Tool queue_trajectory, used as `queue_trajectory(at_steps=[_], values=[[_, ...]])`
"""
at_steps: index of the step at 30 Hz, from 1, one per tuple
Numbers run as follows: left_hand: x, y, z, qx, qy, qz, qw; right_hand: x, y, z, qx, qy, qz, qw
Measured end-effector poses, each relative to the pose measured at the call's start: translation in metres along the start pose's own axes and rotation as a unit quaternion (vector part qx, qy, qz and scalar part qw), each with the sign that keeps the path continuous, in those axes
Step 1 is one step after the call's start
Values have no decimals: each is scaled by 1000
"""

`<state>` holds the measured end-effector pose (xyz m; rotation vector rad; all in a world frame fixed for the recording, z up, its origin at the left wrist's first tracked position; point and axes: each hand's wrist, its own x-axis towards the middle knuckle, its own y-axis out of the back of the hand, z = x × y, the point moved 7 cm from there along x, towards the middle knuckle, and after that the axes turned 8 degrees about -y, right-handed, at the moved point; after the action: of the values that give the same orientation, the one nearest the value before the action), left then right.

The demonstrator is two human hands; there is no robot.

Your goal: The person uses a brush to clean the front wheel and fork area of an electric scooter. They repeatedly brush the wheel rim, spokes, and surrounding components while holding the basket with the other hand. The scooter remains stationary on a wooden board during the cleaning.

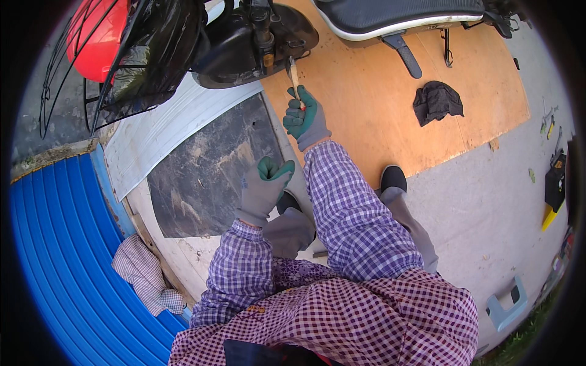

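Observation:
My right hand (303, 119), in a grey glove with a green palm, is closed round the wooden handle of a slim tool (294, 74). The tool's head is small and dark, its kind unclear. It reaches up to the black lower body (244, 58) of a two-wheeled bike; whether they touch I cannot tell. My left hand (262, 186), gloved alike, hovers above a dark scuffed sheet (210, 168), fingers curled in and nothing visible in them. A black padded seat (397, 15) with a white edge is at the top, right of the bike's body.
A wire basket (91, 100) with a red round thing (101, 46) sits top left. A crumpled black cloth (437, 102) lies on the plywood board (488, 67). Checked cloth (143, 271) rests on blue corrugated metal (61, 244). Tools (554, 183) and a pale blue stool (508, 305) are at right.

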<state>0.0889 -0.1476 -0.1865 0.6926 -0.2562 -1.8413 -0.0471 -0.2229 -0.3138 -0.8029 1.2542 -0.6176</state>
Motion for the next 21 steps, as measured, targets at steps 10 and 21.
queue_trajectory(at_steps=[10,21], values=[[0,-1,-4,-21,14,-7,1000,5,25,-24,-61,109,169,978],[-3,2,-10,1,28,-7,1000,19,10,-32,-84,144,167,972]])
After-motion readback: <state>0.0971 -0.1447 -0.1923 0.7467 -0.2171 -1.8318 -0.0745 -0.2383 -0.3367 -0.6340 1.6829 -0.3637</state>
